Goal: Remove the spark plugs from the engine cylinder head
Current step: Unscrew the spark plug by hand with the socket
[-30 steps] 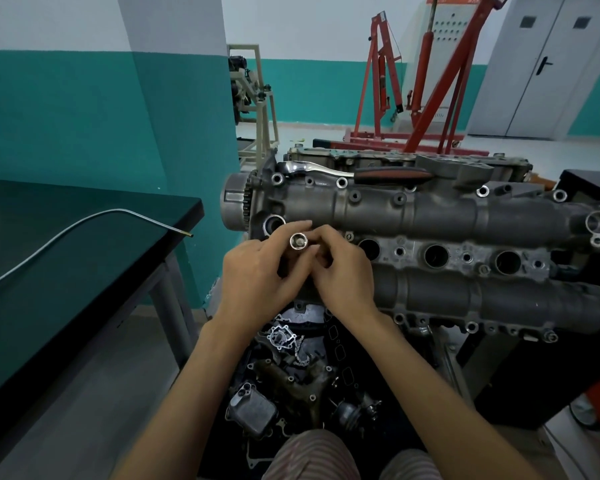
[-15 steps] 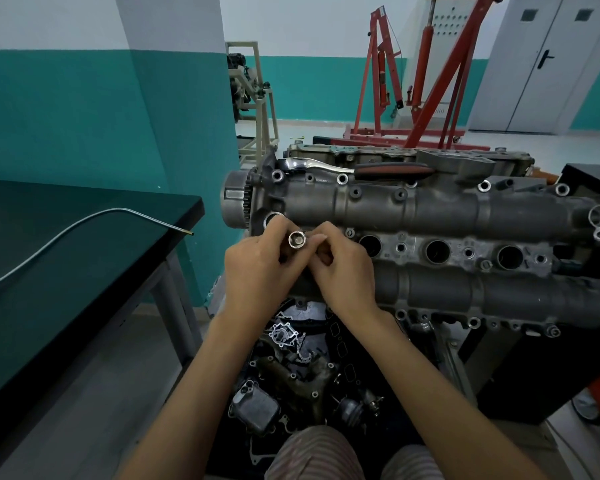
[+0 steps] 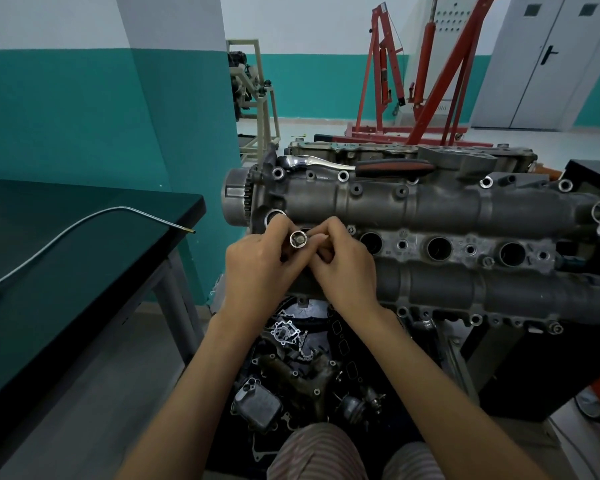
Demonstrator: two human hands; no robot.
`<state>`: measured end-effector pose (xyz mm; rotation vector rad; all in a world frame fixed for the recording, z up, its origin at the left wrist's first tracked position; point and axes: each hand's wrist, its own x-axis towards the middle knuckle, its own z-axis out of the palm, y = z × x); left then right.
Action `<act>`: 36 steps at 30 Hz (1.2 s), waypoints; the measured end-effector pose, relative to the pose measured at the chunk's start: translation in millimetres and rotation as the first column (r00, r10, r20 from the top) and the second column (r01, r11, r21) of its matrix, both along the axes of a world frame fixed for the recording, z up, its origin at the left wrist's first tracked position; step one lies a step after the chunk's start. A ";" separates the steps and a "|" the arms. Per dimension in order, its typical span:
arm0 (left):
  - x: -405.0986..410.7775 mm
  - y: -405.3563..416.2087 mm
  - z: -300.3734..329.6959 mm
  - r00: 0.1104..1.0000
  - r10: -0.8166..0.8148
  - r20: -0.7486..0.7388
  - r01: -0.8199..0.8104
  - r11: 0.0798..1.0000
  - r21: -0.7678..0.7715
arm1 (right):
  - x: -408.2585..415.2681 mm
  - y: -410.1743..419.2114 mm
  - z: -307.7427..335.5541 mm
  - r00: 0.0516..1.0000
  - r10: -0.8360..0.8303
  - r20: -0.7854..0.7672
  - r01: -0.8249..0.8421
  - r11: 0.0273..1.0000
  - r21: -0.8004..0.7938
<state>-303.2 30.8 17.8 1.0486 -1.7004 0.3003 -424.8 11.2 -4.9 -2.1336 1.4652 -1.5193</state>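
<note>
The grey engine cylinder head (image 3: pixel 465 209) lies across the view with three open plug wells (image 3: pixel 439 247) in a row at its middle. At the leftmost well, my left hand (image 3: pixel 257 268) and my right hand (image 3: pixel 347 268) both pinch a silver spark plug socket (image 3: pixel 298 239) standing upright, its open end facing me. The socket's lower part and the well under it are hidden by my fingers. No spark plug is visible. A ratchet with a chrome head and a black and red handle (image 3: pixel 388 166) lies on the head's far edge.
A dark green table (image 3: pixel 84 258) stands at the left with a bent metal tube (image 3: pixel 84 223) on it. Loose engine parts and gaskets (image 3: pixel 298 372) lie on the floor below my arms. A red engine crane (image 3: pixel 430 81) and a grey double door (image 3: pixel 551 57) are behind.
Both hands have stayed on the socket at the same well, with only small finger shifts. The view has tilted slightly.
</note>
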 end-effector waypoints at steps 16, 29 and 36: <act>1.9 -2.5 -2.8 1.000 -0.008 0.029 0.009 0.999 -0.054 | 1.1 2.2 0.5 0.999 -0.025 0.023 0.025 1.000 -0.004; 1.9 -0.6 -0.6 1.000 -0.014 0.025 0.015 1.000 -0.019 | 2.4 4.0 1.7 0.999 -0.022 -0.043 0.018 0.997 -0.079; -0.6 0.9 -1.5 0.999 -0.037 -0.013 0.036 0.999 -0.027 | 0.6 3.4 1.2 1.000 0.011 -0.002 -0.011 0.999 -0.054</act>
